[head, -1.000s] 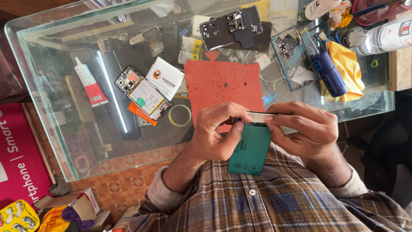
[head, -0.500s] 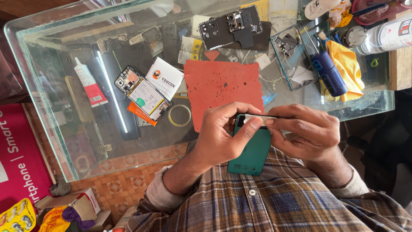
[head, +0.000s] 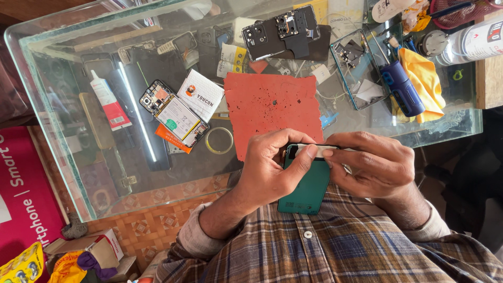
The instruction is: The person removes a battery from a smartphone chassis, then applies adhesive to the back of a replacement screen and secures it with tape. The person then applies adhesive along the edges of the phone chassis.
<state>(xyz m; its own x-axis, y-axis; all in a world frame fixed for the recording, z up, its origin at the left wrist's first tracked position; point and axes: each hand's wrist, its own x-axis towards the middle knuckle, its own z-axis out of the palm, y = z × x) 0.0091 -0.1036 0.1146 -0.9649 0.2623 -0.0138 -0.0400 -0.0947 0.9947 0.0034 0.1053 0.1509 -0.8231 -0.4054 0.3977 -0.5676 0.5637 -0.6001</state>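
Fingers (head: 309,153) of both hands clench a green phone (head: 306,186) above the glass desk (head: 78,157); an opened phone (head: 175,119) lies beside a red mat (head: 272,112).

Bright daylight, sharp focus; glare streak on glass tabletop (head: 78,173).

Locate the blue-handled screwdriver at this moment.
In the head view, the blue-handled screwdriver lies on the glass table at upper right, against the yellow cloth, right of the red mat.
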